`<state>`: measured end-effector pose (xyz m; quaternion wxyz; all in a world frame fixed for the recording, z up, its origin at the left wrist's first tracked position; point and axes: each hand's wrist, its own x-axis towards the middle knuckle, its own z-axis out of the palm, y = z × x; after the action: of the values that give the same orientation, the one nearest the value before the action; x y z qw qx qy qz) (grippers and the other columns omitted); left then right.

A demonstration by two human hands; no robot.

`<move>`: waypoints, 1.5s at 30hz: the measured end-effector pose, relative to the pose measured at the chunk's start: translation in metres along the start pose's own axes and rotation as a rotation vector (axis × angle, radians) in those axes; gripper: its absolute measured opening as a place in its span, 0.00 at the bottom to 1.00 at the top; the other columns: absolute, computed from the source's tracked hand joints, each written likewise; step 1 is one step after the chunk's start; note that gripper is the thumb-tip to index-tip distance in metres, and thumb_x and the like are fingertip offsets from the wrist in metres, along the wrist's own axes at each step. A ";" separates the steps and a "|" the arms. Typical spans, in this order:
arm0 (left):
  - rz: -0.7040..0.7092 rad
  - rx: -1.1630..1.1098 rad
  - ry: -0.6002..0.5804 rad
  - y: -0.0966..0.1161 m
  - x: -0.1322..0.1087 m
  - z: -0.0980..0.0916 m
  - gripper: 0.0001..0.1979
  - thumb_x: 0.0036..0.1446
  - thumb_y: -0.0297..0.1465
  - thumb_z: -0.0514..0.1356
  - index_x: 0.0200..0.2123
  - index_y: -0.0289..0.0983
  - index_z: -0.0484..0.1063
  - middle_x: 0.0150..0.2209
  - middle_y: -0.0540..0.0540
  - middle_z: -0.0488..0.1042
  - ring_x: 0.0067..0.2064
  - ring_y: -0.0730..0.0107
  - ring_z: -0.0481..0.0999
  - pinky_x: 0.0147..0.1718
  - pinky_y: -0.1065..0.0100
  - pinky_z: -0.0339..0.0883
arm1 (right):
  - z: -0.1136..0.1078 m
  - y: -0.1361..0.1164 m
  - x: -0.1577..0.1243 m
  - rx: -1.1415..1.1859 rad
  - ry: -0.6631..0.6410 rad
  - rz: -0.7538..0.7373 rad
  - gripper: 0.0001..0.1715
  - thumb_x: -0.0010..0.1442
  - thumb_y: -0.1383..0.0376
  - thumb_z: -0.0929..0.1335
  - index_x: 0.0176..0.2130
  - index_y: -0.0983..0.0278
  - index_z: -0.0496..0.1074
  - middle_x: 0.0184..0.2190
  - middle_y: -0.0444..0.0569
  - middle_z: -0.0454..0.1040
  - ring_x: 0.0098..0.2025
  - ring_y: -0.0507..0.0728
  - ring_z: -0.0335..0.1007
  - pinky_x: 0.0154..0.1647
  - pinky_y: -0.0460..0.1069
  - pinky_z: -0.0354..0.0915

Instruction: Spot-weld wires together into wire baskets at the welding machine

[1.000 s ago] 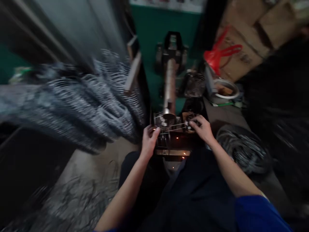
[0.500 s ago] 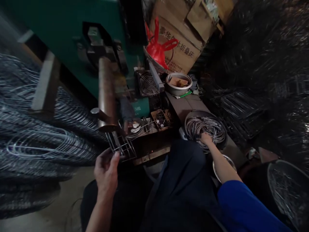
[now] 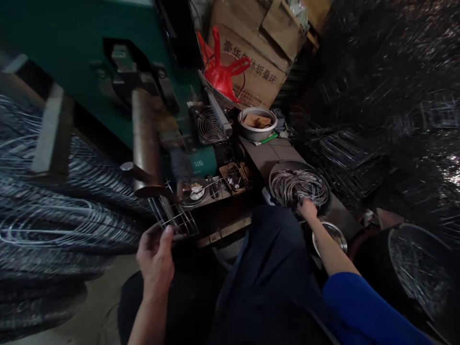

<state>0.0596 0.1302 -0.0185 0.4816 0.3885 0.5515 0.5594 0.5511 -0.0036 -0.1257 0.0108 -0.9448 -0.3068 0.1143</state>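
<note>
My left hand is closed, thumb over fingers, on the near edge of a small wire rack. The rack is a grid of thin metal rods, below the end of a copper-coloured cylinder on the green machine. My right hand reaches down at the near side of a round basin heaped with bent metal wires. Its fingers are curled in at the wires, and their tips are dark and partly hidden. What they pinch cannot be made out.
Coiled wire is stacked at the left. A white bowl, a red plastic bag and a cardboard box stand behind. A metal bowl sits under my right forearm, and a dark bucket of metal pieces is at the right.
The view has turned slightly, so the background sits further left. My right hand stays at the basin's near side, and my left hand keeps hold of the wire rack.
</note>
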 end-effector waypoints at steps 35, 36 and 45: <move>-0.093 -0.236 -0.026 0.002 -0.041 -0.006 0.25 0.51 0.39 0.70 0.51 0.38 0.74 0.24 0.55 0.65 0.22 0.78 0.63 0.18 0.74 0.65 | -0.097 -0.267 -0.113 1.181 -0.291 -0.966 0.37 0.56 0.44 0.74 0.18 0.63 0.55 0.21 0.41 0.53 0.26 0.52 0.49 0.30 0.48 0.49; -0.097 -0.249 -0.019 0.002 -0.041 -0.006 0.24 0.51 0.39 0.70 0.51 0.37 0.74 0.24 0.55 0.65 0.22 0.78 0.62 0.19 0.75 0.65 | -0.089 -0.271 -0.115 1.183 -0.325 -0.976 0.37 0.56 0.45 0.74 0.18 0.63 0.55 0.21 0.41 0.52 0.26 0.52 0.48 0.30 0.48 0.49; -0.135 -0.346 -0.020 0.004 -0.037 0.001 0.26 0.52 0.39 0.69 0.52 0.35 0.73 0.21 0.57 0.63 0.19 0.79 0.61 0.17 0.75 0.64 | -0.056 -0.282 -0.097 1.187 -0.417 -0.933 0.39 0.54 0.44 0.75 0.19 0.63 0.51 0.21 0.40 0.49 0.26 0.51 0.44 0.29 0.48 0.45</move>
<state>0.0687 0.0946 -0.0112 0.5832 0.2674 0.4671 0.6085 0.3247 0.1717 -0.0258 0.5033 -0.5136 -0.5553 0.4177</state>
